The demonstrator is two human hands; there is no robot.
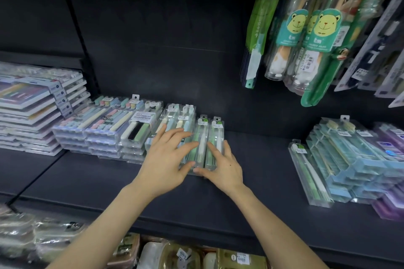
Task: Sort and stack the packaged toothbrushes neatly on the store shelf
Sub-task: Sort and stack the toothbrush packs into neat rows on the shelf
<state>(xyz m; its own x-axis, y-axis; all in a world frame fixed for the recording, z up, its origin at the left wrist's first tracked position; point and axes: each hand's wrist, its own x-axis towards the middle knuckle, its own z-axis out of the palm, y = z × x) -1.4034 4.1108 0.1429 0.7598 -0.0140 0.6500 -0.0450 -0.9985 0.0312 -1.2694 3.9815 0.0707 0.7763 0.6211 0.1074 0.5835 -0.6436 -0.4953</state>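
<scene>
My left hand [168, 159] lies flat with the fingers spread and straight. Its fingertips rest across the pastel toothbrush stack [175, 119] and the left one of the two green toothbrush packs [200, 140], and its thumb is against that pack's near end. My right hand [226, 167] is open too. Its forefinger lies along the top of the right green pack [216, 135], its thumb presses the near ends, and its other fingers are hidden down the pack's far side. The two green packs lie side by side, touching, lengthwise on the dark shelf [262, 181] with their hang tabs pointing away from me. Just left of the green pair, beyond the pastel stack, sits a stack topped by a pack marked SOFT TOOTHBRUSH [140, 125]. Further left are multicoloured multipacks [91, 122], and furthest left a tall pile of flat boxes [32, 105]. Well to the right of the pair a single green pack [308, 172] lies at a slant beside a blue stack [349, 155] and purple packs [391, 144]. Above and right of the pair hang bear-label toothbrushes [323, 35].
</scene>
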